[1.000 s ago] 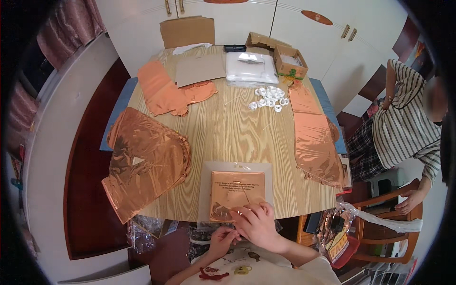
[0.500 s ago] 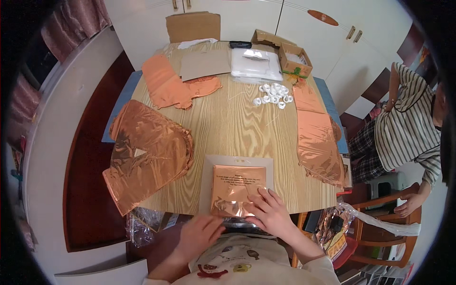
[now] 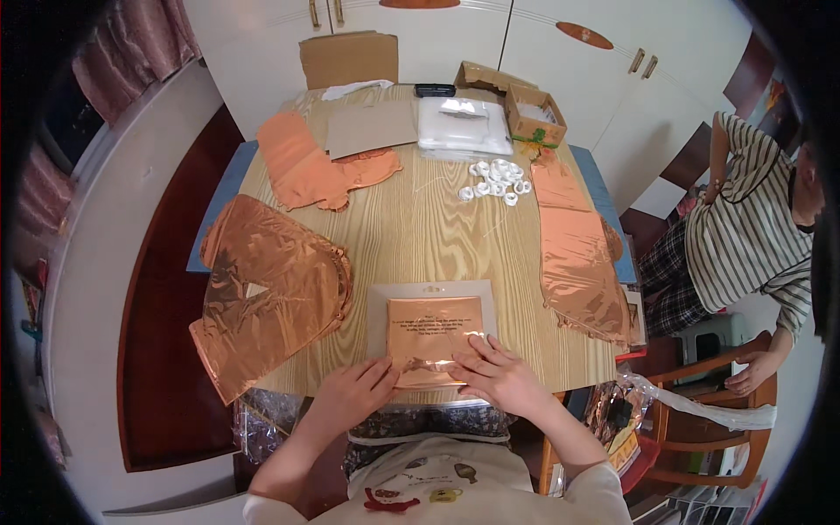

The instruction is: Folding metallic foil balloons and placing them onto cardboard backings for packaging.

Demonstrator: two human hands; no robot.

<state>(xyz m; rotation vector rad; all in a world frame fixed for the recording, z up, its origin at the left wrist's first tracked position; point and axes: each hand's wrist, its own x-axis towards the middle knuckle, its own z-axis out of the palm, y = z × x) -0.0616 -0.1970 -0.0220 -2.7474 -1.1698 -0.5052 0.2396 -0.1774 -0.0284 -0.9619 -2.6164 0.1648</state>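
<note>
In front of me a square folded copper-coloured foil sheet (image 3: 430, 325) with dark print lies on a pale grey card (image 3: 378, 308), which shows as a border round it. My left hand (image 3: 357, 394) rests at the packet's near left corner, its fingers stretched out. My right hand (image 3: 500, 376) lies over the near right corner with its fingers spread flat on the shiny surface. Neither hand is gripping anything. Larger copper foil pieces lie to the left (image 3: 276, 289) and to the right (image 3: 577, 254) of the packet.
Farther back are another foil piece (image 3: 293, 157), a grey board (image 3: 372, 129), a stack of clear plastic sleeves (image 3: 464, 127), white ribbon rolls (image 3: 499, 178) and a cardboard box (image 3: 535, 116). A person in a striped top (image 3: 744, 210) stands at the right beside a wooden chair (image 3: 669, 420).
My left hand has moved up from below the table edge onto the packet's near left corner. My right hand stays on the near right corner. The view has shifted slightly.
</note>
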